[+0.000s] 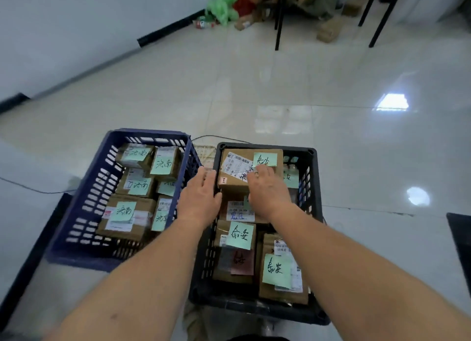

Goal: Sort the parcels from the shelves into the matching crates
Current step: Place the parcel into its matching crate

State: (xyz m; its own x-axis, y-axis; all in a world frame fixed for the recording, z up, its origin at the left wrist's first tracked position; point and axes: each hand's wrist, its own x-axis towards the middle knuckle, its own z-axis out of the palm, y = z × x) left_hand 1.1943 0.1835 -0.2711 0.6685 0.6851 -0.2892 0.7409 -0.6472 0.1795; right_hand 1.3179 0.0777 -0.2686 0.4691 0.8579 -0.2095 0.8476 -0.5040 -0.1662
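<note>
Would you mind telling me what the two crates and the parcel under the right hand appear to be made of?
Blue crate and black crate: seemingly moulded plastic, fairly matte, given their slotted lattice walls and rounded rims. Parcel under the right hand: plain brown cardboard, dull finish; its white label and green note look like paper.

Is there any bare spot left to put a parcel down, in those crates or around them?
Both crates look crowded: parcels fill the blue crate and the black crate. Bare floor lies beyond both and to the right of the black one.
</note>
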